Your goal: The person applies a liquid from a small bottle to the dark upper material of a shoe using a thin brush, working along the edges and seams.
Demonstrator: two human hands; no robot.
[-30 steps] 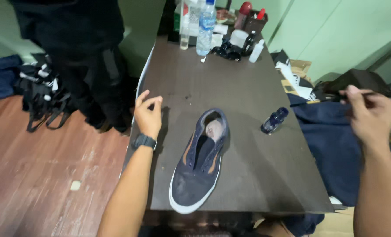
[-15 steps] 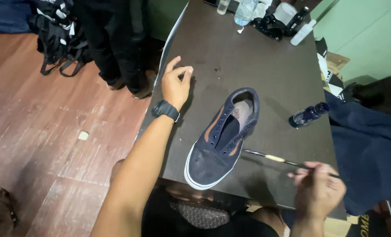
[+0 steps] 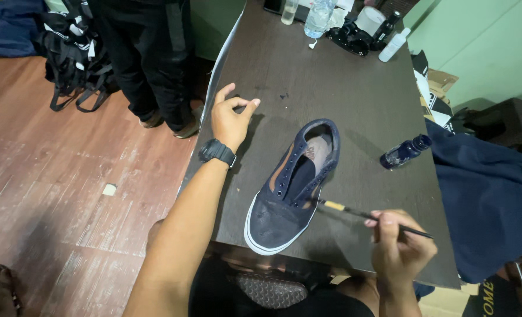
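- The dark navy canvas sneaker with a white rubber sole [image 3: 290, 188] lies on the dark brown table [image 3: 331, 88], toe toward the near edge and heel opening toward the far side. Its laces are out and the eyelets bare, which leaves the upper open to the brush.
- The right hand [image 3: 399, 249], at the near right, is closed in a pencil-like pinch around a thin black-handled paintbrush with a pale ferrule [image 3: 366, 216]. The brush slants left, so its tip meets the right side of the sneaker near the eyelets.
- The left hand [image 3: 231, 120] rests on the table near its left edge, apart from the sneaker, fingers loosely curled and holding nothing. A black wristwatch [image 3: 217, 151] sits on that wrist.
- A small dark blue bottle [image 3: 404, 151] lies on its side to the right of the sneaker, within reach of the brush hand.
- At the far end of the table stand a clear plastic water bottle [image 3: 319, 17], a slim white bottle [image 3: 393, 47] and some dark items too small to tell apart.
- A dark blue cloth [image 3: 490, 194] hangs off the right.
- Another person in black trousers [image 3: 149, 58] stands on the wooden floor [image 3: 56, 176] at the far left, beside a black bag [image 3: 73, 64].
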